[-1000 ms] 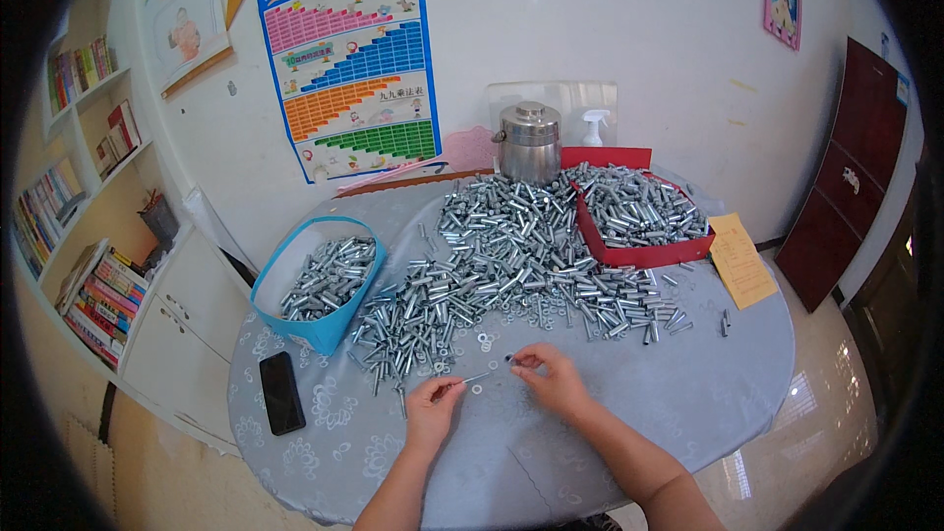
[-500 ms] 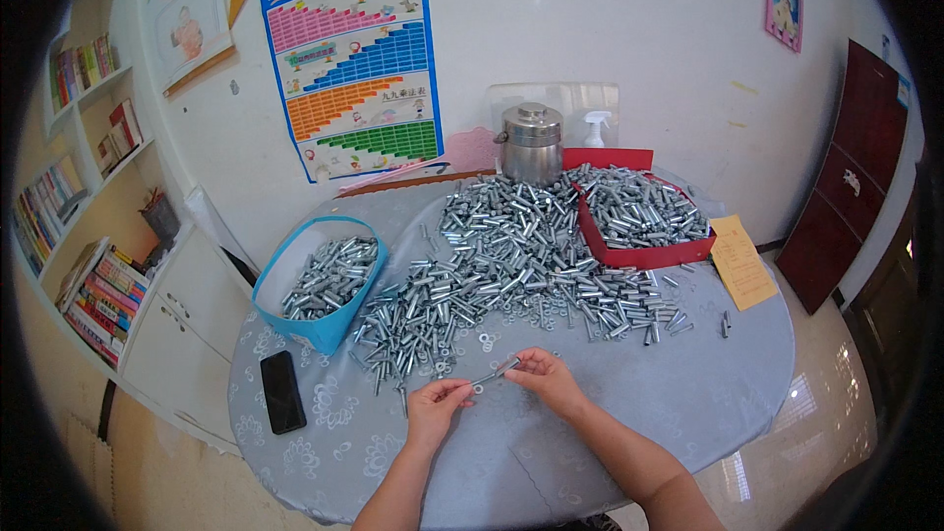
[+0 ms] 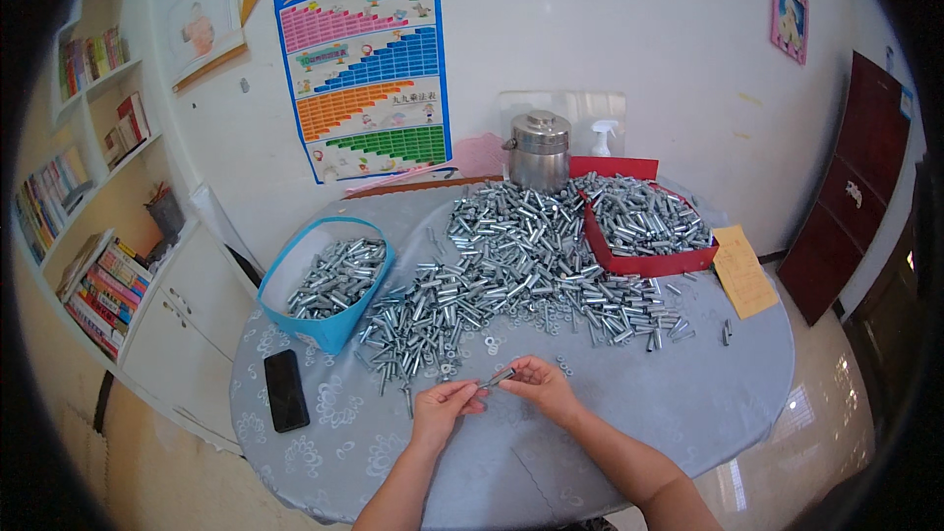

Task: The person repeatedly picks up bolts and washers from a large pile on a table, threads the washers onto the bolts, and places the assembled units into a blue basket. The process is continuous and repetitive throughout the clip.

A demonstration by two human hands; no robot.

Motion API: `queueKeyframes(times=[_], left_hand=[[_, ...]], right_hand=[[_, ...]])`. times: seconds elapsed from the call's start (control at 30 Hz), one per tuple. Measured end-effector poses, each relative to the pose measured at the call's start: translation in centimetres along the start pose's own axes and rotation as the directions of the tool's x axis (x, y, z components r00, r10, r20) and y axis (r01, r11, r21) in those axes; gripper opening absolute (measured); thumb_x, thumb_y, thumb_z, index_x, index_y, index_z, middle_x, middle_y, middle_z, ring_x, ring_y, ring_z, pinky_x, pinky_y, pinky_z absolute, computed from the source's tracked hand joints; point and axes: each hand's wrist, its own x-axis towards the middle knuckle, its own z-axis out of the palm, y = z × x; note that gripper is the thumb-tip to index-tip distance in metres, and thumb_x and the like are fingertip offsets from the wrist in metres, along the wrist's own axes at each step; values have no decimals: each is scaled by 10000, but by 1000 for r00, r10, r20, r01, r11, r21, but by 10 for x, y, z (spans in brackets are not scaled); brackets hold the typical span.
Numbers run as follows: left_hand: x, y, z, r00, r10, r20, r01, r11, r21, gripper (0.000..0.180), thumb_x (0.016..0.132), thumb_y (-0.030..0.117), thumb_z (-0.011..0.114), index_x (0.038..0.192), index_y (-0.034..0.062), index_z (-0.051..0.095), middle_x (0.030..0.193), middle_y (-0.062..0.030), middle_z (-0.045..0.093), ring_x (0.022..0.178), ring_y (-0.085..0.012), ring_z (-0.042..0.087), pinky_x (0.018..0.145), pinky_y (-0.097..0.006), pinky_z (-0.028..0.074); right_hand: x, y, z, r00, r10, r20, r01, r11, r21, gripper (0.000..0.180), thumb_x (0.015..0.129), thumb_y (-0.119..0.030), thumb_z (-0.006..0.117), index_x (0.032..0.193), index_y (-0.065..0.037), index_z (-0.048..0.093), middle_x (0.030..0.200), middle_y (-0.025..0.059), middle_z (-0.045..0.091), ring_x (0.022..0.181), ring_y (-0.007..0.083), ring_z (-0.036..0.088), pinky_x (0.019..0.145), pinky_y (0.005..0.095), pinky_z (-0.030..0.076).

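Observation:
Between my two hands, just above the table's near part, is a slim silver expansion bolt with a tubular sleeve, slanting up to the right. My left hand pinches its thin lower end with thumb and fingers. On the sleeve's side, my right hand closes its fingertips around it. How far the sleeve sits on the bolt is too small to tell. Beyond my hands spreads a large heap of silver bolts and sleeves. Loose washers lie along its near edge.
A blue box of metal pieces stands at left, a red box of them at right. A black phone lies at the left edge, a yellow paper at right. Behind the heap stand a steel pot and a spray bottle.
My hands have come slightly closer together, and the washer that hung by my left fingers no longer shows there. The whole view has shifted a little.

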Motion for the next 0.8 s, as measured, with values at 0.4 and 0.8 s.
queueKeyframes(times=[0.4,0.8], left_hand=[[2,4,-5,998,-63,-12,60,986,-159,312,863,107,501,1122,-65,482,963,-185,595,809,-251,623,661,-293,534],[8,22,-35,926,31,-376,-124,966,-225,231,849,74,519,1033,-64,529,892,-186,611,696,-198,622,598,-262,540]], right_hand=[[17,-1,23,998,-68,1,57,832,-553,267,718,-165,691,944,-55,602,839,20,614,795,99,554,674,243,435],[20,9,12,950,-171,262,304,304,-903,158,665,-230,678,755,-109,630,756,47,613,750,241,560,686,349,422]])
